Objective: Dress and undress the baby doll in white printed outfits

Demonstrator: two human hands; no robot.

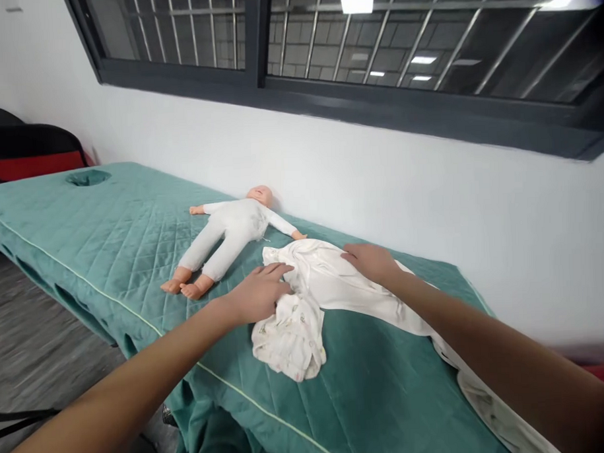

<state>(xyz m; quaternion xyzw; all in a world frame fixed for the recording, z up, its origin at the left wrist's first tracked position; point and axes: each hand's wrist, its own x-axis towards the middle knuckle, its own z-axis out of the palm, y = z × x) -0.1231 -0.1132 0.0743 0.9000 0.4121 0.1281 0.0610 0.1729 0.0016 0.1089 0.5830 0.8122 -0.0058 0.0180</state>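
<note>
A long white cloth [328, 285] stretches across the green bed cover toward the lower right. My right hand [371, 260] rests on its upper side, with the fingers laid out over the fabric. On the near left end of the cloth lies a small bunched baby garment [290, 339], white with a faint print. My left hand [261, 295] reaches over the top of this garment, fingers stretched and thumb apart from them. Just beyond the cloth, a baby doll [235, 222] with a white cloth body lies on its back, one hand close to the fabric.
The massage bed [149, 251] has a quilted green cover and a face hole [88, 178] at its far left. It stands against a white wall below a barred window [257, 76]. A black and red chair [32, 153] is at the left. Grey floor [52, 328] shows beside the bed.
</note>
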